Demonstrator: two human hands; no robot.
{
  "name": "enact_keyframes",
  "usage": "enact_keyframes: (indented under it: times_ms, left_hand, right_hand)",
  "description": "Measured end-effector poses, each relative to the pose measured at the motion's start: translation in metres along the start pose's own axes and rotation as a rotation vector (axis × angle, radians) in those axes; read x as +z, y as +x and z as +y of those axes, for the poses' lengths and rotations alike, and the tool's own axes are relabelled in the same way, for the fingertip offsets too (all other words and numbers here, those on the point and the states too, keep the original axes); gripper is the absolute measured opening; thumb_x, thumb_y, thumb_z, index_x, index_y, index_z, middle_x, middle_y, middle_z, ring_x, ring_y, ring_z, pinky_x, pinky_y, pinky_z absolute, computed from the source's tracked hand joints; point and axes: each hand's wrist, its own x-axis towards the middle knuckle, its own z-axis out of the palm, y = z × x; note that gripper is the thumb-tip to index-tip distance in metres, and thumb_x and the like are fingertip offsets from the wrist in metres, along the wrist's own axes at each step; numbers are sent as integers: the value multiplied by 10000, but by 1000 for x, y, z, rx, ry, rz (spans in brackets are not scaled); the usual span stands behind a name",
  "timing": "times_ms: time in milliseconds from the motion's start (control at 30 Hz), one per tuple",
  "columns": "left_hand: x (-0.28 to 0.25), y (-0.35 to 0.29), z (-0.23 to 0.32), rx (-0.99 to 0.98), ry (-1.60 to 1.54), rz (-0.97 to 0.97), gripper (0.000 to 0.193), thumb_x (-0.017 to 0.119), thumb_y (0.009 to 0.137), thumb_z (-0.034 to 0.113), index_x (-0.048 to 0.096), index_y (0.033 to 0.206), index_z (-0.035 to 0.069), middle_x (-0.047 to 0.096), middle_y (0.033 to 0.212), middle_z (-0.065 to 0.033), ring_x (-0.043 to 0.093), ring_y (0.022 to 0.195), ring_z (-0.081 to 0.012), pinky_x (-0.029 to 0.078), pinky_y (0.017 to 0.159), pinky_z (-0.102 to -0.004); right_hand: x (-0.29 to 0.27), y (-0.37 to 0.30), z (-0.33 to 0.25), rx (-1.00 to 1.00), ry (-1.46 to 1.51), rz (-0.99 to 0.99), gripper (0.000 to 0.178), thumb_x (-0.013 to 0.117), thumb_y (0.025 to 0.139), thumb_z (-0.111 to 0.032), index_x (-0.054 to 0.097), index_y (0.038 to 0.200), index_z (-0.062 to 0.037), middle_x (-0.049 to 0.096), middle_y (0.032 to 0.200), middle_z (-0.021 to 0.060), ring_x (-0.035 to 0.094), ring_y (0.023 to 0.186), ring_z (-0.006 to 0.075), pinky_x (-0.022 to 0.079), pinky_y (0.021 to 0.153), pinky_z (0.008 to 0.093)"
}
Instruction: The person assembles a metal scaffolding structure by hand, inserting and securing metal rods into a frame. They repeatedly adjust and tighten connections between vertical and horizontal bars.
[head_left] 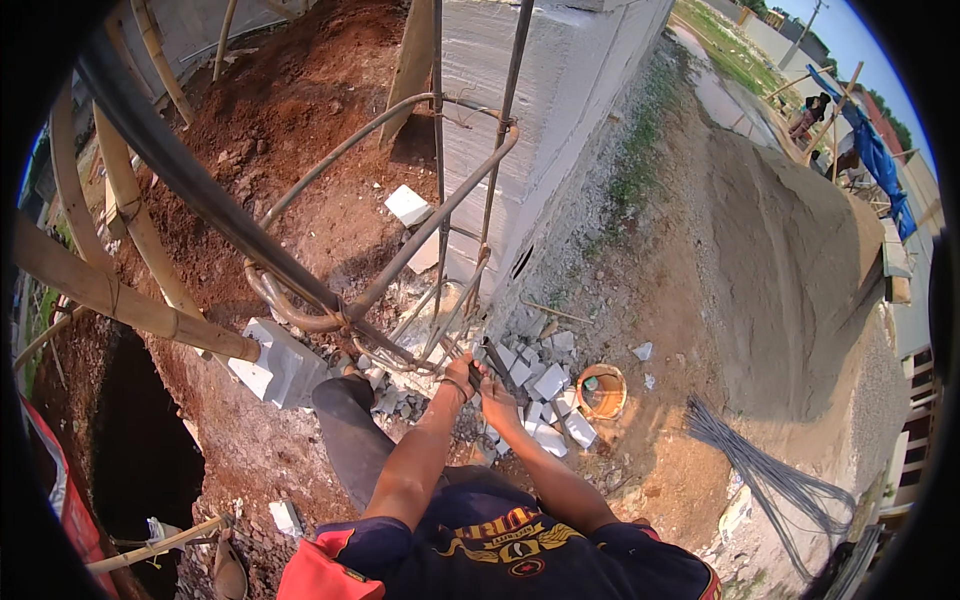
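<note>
My left hand (pixel 460 372) is closed low at the foot of a steel rebar cage (pixel 432 225). My right hand (pixel 495 398) is closed close beside it, the fingers of both nearly touching. Something dark and narrow sits between them, too small and covered to name. A short dark bar (pixel 497 358) slants up just beyond the right hand. Bent ties and upright bars of the cage rise in front of me, and a thick dark rebar (pixel 220 195) crosses from the upper left. Broken white blocks (pixel 550 382) lie right of my hands.
An orange-rimmed bucket (pixel 624 396) stands right of the rubble. A white wall (pixel 560 110) rises ahead. Bamboo poles (pixel 140 308), a large white block (pixel 275 372) and a deep pit (pixel 140 440) are leftward. Rightward are a wire bundle (pixel 755 465), a sand heap (pixel 790 280) and distant people (pixel 810 118).
</note>
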Motion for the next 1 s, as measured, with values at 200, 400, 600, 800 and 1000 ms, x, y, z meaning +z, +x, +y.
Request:
enact_keyframes:
  times_ms: [200, 400, 600, 800, 1000]
  left_hand:
    - [-9, -3, -5, 173, 491, 260, 341, 545, 901, 431, 470, 822, 107, 532, 715, -72, 556, 661, -240, 493, 664, -413]
    - [-11, -18, -12, 129, 245, 53, 395, 490, 917, 459, 479, 822, 76, 514, 752, -57, 541, 718, -226, 469, 711, -393]
    - [11, -84, -67, 36, 246, -237, 363, 442, 949, 414, 475, 908, 56, 540, 809, -75, 554, 767, -227, 477, 726, -403]
    - [9, -123, -82, 66, 823, -83, 295, 474, 952, 332, 529, 929, 43, 577, 718, -73, 574, 563, -177, 485, 498, -287]
    - [-25, -151, -82, 109, 967, 113, 173, 465, 954, 200, 506, 854, 65, 476, 623, 4, 446, 459, -103, 407, 424, -263]
  right_hand:
    - [-14, 17, 11, -300, 35, -114, 358, 391, 964, -357, 548, 943, -36, 609, 822, 160, 629, 692, 289, 474, 513, 381]
    - [-34, -12, 65, 293, 1287, -806, 359, 406, 963, -419, 487, 983, -69, 590, 764, 107, 568, 631, 138, 455, 561, 246]
    - [-53, -84, 79, 190, 1198, -836, 309, 503, 941, -334, 532, 999, -32, 621, 812, 95, 606, 692, 202, 506, 642, 324]
    - [-55, -113, 84, 169, 1038, -721, 237, 511, 918, -232, 556, 923, 0, 616, 747, 105, 602, 616, 179, 491, 549, 307]
    - [-65, -120, 121, 50, 588, -695, 252, 554, 817, -177, 555, 969, 24, 624, 685, 99, 614, 607, 170, 484, 554, 304]
